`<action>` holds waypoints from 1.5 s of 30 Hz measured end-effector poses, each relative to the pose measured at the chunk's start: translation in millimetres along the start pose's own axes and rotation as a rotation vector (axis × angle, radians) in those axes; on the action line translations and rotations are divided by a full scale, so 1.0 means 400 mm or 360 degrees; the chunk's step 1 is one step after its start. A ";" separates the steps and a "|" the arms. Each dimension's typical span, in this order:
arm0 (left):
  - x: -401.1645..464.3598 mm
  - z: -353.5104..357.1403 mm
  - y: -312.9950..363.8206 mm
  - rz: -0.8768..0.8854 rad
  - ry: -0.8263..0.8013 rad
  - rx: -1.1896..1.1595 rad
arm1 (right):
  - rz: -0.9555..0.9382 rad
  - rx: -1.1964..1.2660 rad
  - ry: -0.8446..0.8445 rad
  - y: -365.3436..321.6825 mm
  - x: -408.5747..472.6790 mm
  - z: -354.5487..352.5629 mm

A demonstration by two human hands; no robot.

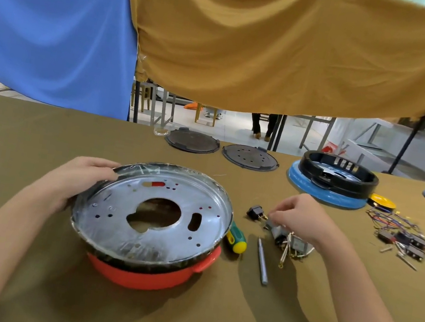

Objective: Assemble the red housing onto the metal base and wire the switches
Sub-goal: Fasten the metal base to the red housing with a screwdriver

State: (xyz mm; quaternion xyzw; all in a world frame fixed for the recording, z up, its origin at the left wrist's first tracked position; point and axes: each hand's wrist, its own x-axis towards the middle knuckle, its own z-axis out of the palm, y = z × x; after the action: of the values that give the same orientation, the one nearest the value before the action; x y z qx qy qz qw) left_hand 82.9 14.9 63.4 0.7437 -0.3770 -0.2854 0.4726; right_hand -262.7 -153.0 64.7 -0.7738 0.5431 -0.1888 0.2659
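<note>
Metal base (154,208), shiny and wrapped in clear film, sits on top of the red housing (147,276) in the middle of the table (27,135), and everything else I place from it. My left hand (82,178) grips its left rim, fingers curled over the far edge and thumb against the side. Right of the base, my right hand (300,217) hangs over a small heap of parts with its fingers drawn together, the tips pinching at something by the black switch (254,212); what exactly they hold I cannot tell. The switch lies just right of the base with its brass terminals pointing toward my fingers. Under that hand sits a cluster of grey switches (290,241) with metal pins. Touching the base's right edge is a screwdriver (236,239) with a green and yellow handle, and beside it, nearer me, a grey metal rod (262,262). Further right of the base lies a tangle of wires (401,234) with more black switches. Beyond the base, two dark round plates (222,148) lie flat on the far side of the table. To its far right stands a black ring on a blue base (332,178), with a yellow spool (383,202) beside that. Blue and mustard cloths (254,41) hang behind.
</note>
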 end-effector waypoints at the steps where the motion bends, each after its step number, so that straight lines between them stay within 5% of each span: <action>1: 0.000 -0.004 -0.004 0.0113 0.0088 0.0031 | -0.0017 -0.0060 -0.0005 0.000 -0.002 -0.006; 4: -0.022 -0.005 0.010 0.0553 0.0258 0.0258 | -0.0081 -0.0212 0.0067 0.002 0.000 -0.007; 8: -0.073 0.057 0.056 0.0903 -0.0209 0.0662 | -0.0202 -0.0634 0.0114 0.004 0.020 0.043; 12: -0.085 0.120 0.049 0.0844 -0.0735 0.1261 | -0.0266 -0.0994 0.0313 0.012 0.042 0.087; 15: -0.082 0.118 0.040 0.0718 -0.0850 0.1217 | -0.0258 -0.1030 0.0339 0.014 0.051 0.100; 28: -0.074 0.095 0.041 0.0788 -0.0903 0.1237 | -0.0192 -0.1086 0.0301 0.012 0.028 0.084; 38: -0.088 0.105 0.042 0.0772 -0.0822 0.1380 | -0.0337 -0.0291 0.0308 -0.047 -0.008 0.078; 45: -0.081 0.080 0.065 0.1393 -0.0195 0.1771 | -0.0692 0.0451 0.0408 -0.108 -0.059 0.082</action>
State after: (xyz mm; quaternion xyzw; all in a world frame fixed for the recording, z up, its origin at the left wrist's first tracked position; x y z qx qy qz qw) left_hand 32.6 19.2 76.8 0.6376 -0.7569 0.1241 0.0718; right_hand -219.6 -112.5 65.6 -0.7970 0.3618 -0.4116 0.2539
